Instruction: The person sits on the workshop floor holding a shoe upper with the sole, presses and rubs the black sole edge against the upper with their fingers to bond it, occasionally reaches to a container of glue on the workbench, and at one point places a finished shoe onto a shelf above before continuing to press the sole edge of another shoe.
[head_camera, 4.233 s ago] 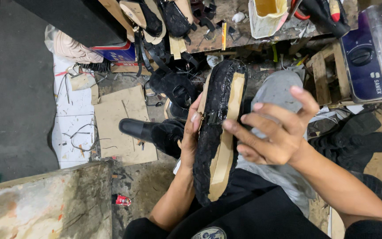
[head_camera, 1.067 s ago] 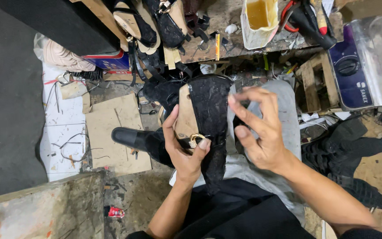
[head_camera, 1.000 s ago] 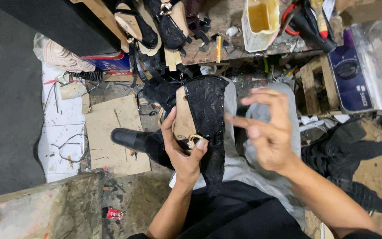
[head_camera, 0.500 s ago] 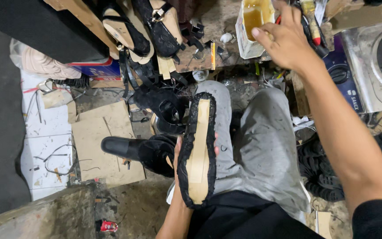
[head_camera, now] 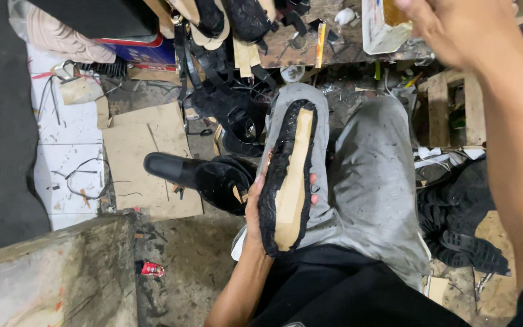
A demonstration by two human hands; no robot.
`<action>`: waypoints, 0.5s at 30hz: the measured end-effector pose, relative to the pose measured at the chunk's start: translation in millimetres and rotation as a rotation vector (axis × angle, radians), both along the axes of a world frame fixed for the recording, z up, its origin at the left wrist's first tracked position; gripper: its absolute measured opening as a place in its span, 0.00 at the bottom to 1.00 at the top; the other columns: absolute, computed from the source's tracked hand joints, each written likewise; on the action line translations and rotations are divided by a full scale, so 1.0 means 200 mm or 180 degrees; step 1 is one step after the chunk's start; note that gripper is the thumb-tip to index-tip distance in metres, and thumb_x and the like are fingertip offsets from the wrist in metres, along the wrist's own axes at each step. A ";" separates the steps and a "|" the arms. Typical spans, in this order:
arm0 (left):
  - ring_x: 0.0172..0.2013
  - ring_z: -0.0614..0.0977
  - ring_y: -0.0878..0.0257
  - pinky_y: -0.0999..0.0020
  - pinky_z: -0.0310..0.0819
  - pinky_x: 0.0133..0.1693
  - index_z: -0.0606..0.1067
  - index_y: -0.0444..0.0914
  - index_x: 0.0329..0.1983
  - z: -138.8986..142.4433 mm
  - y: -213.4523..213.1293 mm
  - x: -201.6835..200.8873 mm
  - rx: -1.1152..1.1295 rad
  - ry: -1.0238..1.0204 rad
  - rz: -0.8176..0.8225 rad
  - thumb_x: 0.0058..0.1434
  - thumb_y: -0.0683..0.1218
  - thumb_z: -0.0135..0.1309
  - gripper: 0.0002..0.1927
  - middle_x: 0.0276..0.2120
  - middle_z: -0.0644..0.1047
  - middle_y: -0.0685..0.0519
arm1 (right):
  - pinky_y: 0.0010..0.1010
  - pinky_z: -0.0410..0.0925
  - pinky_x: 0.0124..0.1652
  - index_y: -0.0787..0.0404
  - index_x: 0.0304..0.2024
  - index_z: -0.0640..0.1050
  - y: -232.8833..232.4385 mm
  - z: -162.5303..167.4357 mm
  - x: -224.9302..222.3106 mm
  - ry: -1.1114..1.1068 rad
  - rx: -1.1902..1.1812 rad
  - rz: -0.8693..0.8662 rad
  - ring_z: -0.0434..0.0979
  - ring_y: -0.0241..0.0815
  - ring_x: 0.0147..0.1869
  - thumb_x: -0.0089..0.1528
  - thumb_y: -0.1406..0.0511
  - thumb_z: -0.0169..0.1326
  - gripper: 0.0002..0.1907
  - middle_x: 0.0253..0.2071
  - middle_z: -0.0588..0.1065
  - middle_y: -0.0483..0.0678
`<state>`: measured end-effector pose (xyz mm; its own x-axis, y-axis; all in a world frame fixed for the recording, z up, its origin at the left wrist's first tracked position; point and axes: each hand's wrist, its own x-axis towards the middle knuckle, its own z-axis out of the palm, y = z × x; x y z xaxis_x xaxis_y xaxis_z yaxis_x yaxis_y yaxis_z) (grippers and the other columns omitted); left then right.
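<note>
Shoe (head_camera: 289, 181): centre frame, bottom up on your lap, upper folded over a tan insole, no outsole on | Left hand (head_camera: 254, 209): fingers wrapped around shoe | Right hand (head_camera: 455, 30): upper right at tub (head_camera: 379, 27), fingers cut off, grip undeterminable.

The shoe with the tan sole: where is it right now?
Centre of the head view: the shoe lies sole-up along the person's left thigh, gripped from beneath by the left hand, with a black boot just beside it on the floor.
</note>
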<state>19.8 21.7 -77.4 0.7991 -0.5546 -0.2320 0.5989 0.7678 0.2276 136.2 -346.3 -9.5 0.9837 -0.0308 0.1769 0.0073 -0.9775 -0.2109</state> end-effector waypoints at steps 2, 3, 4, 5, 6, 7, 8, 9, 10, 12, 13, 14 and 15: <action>0.58 0.76 0.42 0.47 0.77 0.54 0.49 0.49 0.81 0.05 -0.01 0.00 0.0218 -0.0178 -0.0007 0.70 0.58 0.48 0.39 0.69 0.65 0.39 | 0.49 0.72 0.49 0.66 0.52 0.78 0.18 0.10 -0.18 -0.0255 0.1368 0.0361 0.81 0.58 0.46 0.79 0.51 0.37 0.27 0.48 0.78 0.59; 0.58 0.76 0.42 0.47 0.77 0.55 0.48 0.48 0.81 0.08 -0.02 -0.01 0.0283 -0.0248 0.0004 0.68 0.58 0.50 0.42 0.68 0.66 0.39 | 0.44 0.73 0.52 0.66 0.57 0.75 0.29 0.14 -0.27 -0.0610 0.2319 0.0770 0.81 0.55 0.51 0.77 0.50 0.36 0.28 0.59 0.75 0.58; 0.58 0.76 0.42 0.47 0.77 0.55 0.47 0.48 0.81 0.11 -0.03 -0.01 0.0351 -0.0331 0.0008 0.67 0.58 0.51 0.44 0.68 0.66 0.38 | 0.47 0.69 0.61 0.68 0.52 0.76 0.40 0.17 -0.36 -0.0900 0.2170 0.0918 0.76 0.59 0.63 0.77 0.48 0.33 0.31 0.62 0.74 0.56; 0.58 0.76 0.42 0.47 0.77 0.55 0.45 0.48 0.82 0.14 -0.04 -0.01 0.0420 -0.0423 0.0006 0.65 0.58 0.53 0.47 0.67 0.66 0.38 | 0.49 0.64 0.69 0.69 0.46 0.77 0.49 0.20 -0.44 -0.1201 0.2015 0.1060 0.71 0.63 0.74 0.76 0.46 0.31 0.35 0.64 0.73 0.55; 0.58 0.76 0.42 0.47 0.77 0.55 0.45 0.47 0.82 0.17 -0.05 -0.02 0.0426 -0.0499 0.0029 0.65 0.58 0.54 0.48 0.67 0.66 0.37 | 0.49 0.58 0.72 0.65 0.48 0.80 0.58 0.21 -0.50 -0.1301 0.1897 0.1067 0.65 0.59 0.76 0.76 0.45 0.27 0.37 0.67 0.71 0.56; 0.57 0.76 0.43 0.47 0.77 0.54 0.44 0.47 0.83 0.20 -0.06 -0.02 0.0426 -0.0588 0.0042 0.65 0.59 0.55 0.49 0.66 0.66 0.36 | 0.49 0.52 0.75 0.61 0.50 0.82 0.67 0.20 -0.54 -0.1414 0.1768 0.1065 0.60 0.54 0.78 0.76 0.43 0.24 0.40 0.71 0.68 0.57; 0.57 0.76 0.43 0.47 0.77 0.53 0.44 0.46 0.83 0.23 -0.07 -0.02 0.0423 -0.0668 0.0048 0.65 0.59 0.55 0.50 0.66 0.66 0.35 | 0.50 0.49 0.77 0.59 0.50 0.83 0.74 0.18 -0.59 -0.1414 0.1848 0.0974 0.57 0.54 0.80 0.75 0.41 0.23 0.42 0.73 0.67 0.57; 0.57 0.76 0.43 0.47 0.77 0.53 0.44 0.47 0.83 0.26 -0.08 -0.03 0.0464 -0.0681 0.0033 0.64 0.59 0.55 0.50 0.66 0.65 0.36 | 0.51 0.47 0.78 0.57 0.50 0.84 0.80 0.17 -0.63 -0.1408 0.1926 0.0876 0.54 0.53 0.81 0.74 0.40 0.22 0.43 0.75 0.65 0.56; 0.57 0.76 0.44 0.47 0.77 0.53 0.44 0.48 0.82 0.28 -0.08 -0.03 0.0501 -0.0692 0.0011 0.63 0.59 0.55 0.50 0.67 0.65 0.37 | 0.51 0.45 0.79 0.57 0.52 0.83 0.84 0.16 -0.69 -0.1360 0.2089 0.0848 0.52 0.54 0.82 0.74 0.40 0.21 0.43 0.76 0.63 0.56; 0.57 0.75 0.46 0.47 0.77 0.53 0.44 0.48 0.82 0.33 -0.08 -0.05 0.0590 -0.0727 -0.0037 0.62 0.59 0.55 0.50 0.68 0.64 0.40 | 0.52 0.41 0.79 0.57 0.55 0.82 0.89 0.15 -0.77 -0.1241 0.2413 0.0783 0.48 0.57 0.83 0.74 0.39 0.21 0.44 0.78 0.59 0.56; 0.58 0.75 0.47 0.47 0.76 0.54 0.44 0.48 0.81 0.35 -0.09 -0.06 0.0645 -0.0766 -0.0055 0.61 0.59 0.55 0.50 0.69 0.63 0.41 | 0.53 0.40 0.80 0.58 0.58 0.81 0.90 0.15 -0.80 -0.1148 0.2358 0.0792 0.47 0.60 0.84 0.74 0.39 0.21 0.43 0.79 0.57 0.57; 0.58 0.74 0.47 0.48 0.75 0.54 0.44 0.48 0.81 0.37 -0.09 -0.06 0.0701 -0.0800 -0.0076 0.61 0.59 0.54 0.50 0.69 0.63 0.43 | 0.55 0.40 0.80 0.59 0.62 0.79 0.91 0.15 -0.82 -0.1051 0.2304 0.0795 0.45 0.62 0.86 0.75 0.39 0.21 0.43 0.80 0.56 0.58; 0.61 0.73 0.49 0.50 0.72 0.59 0.45 0.47 0.81 0.39 -0.09 -0.07 0.0767 -0.0855 -0.0105 0.61 0.59 0.54 0.50 0.70 0.62 0.43 | 0.56 0.40 0.80 0.59 0.66 0.77 0.92 0.15 -0.84 -0.0944 0.2257 0.0793 0.44 0.65 0.87 0.75 0.39 0.21 0.44 0.81 0.54 0.59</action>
